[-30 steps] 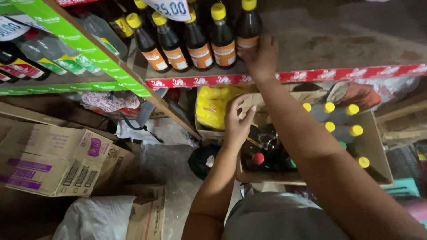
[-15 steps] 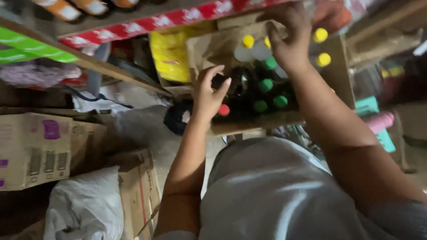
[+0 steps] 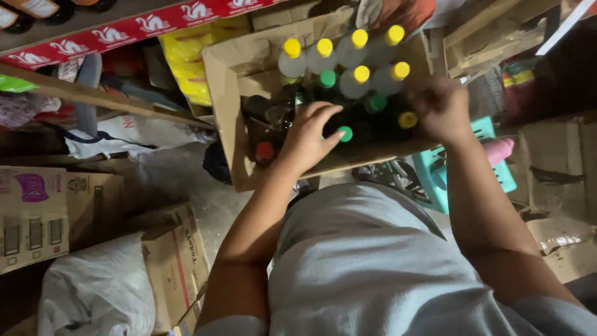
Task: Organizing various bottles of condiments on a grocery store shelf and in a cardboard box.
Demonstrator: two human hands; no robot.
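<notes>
An open cardboard box stands under the shelf, packed with upright bottles. Several clear bottles with yellow caps fill its far side; dark bottles with green caps and one with a red cap fill the near side. My left hand reaches into the box, fingers spread over the dark bottles, fingertips beside a green cap. My right hand is curled at the box's right side, next to a yellow-capped bottle; it is blurred, and whether it grips anything is unclear.
A shelf with a red edge strip runs above the box. Printed cardboard cartons and a white sack lie at the left. A teal plastic crate and a pink item sit right of the box.
The view has tilted down from the shelf to the box. My right hand came down from the shelf to the box's right side. My left hand stays over the dark bottles.
</notes>
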